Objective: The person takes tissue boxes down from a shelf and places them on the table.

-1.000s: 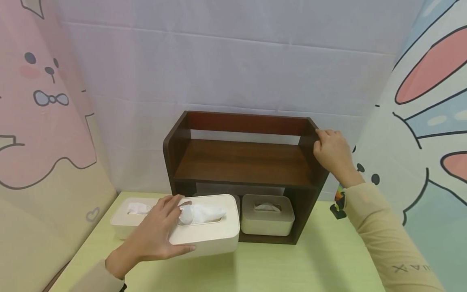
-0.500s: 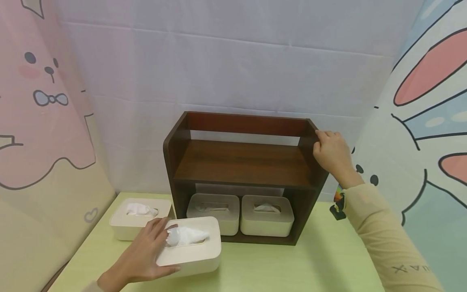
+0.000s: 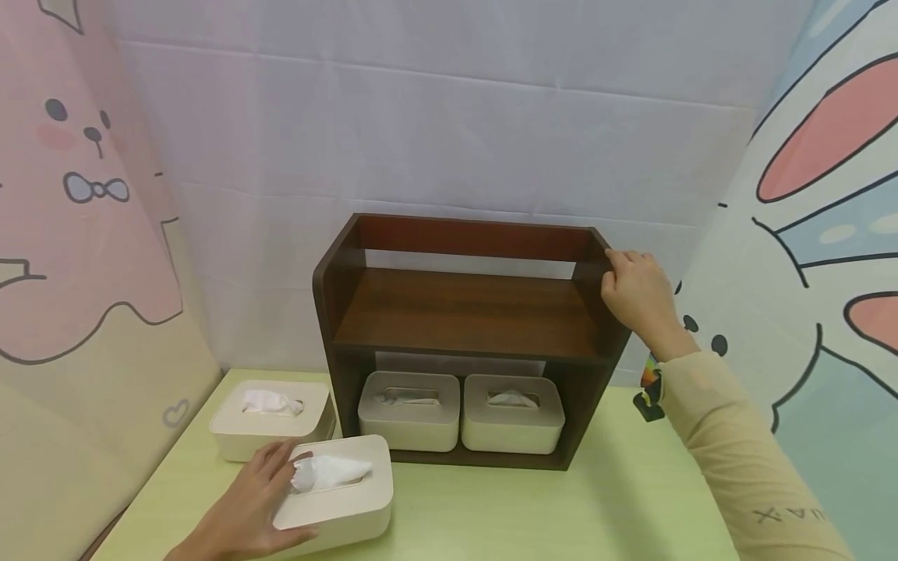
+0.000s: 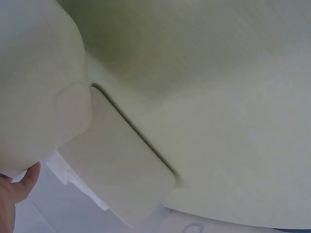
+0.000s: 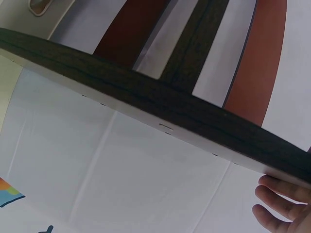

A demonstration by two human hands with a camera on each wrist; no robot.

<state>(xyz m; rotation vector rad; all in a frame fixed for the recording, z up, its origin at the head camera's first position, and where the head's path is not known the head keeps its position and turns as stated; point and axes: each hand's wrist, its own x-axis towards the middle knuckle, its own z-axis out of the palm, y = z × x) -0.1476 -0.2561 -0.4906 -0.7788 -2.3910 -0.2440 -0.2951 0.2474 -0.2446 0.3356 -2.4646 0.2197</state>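
At the lower left of the head view, my left hand [image 3: 242, 502] grips a white tissue box [image 3: 375, 467] by its left end, thumb on the front and fingers over the top. A white tissue puffs from its slot. In the left wrist view, the same tissue box [image 4: 39, 87] fills the left side and looks raised over the table. My right hand [image 3: 640, 296] holds the top right edge of a dark brown two-tier wooden shelf [image 3: 470, 312]. The right wrist view shows those fingers [image 5: 282, 194] against the outer side of the panel [image 5: 146, 97].
Two more tissue boxes, a left one [image 3: 410, 425] and a right one [image 3: 514, 425], stand side by side in the shelf's lower compartment. Another tissue box [image 3: 259, 425] is on the pale green table [image 3: 519, 514], left of the shelf. Cartoon-printed curtains [image 3: 793, 234] flank both sides.
My left hand has carried the tissue box left and toward me, away from the shelf front, uncovering the left box inside. The right hand has stayed on the shelf edge.
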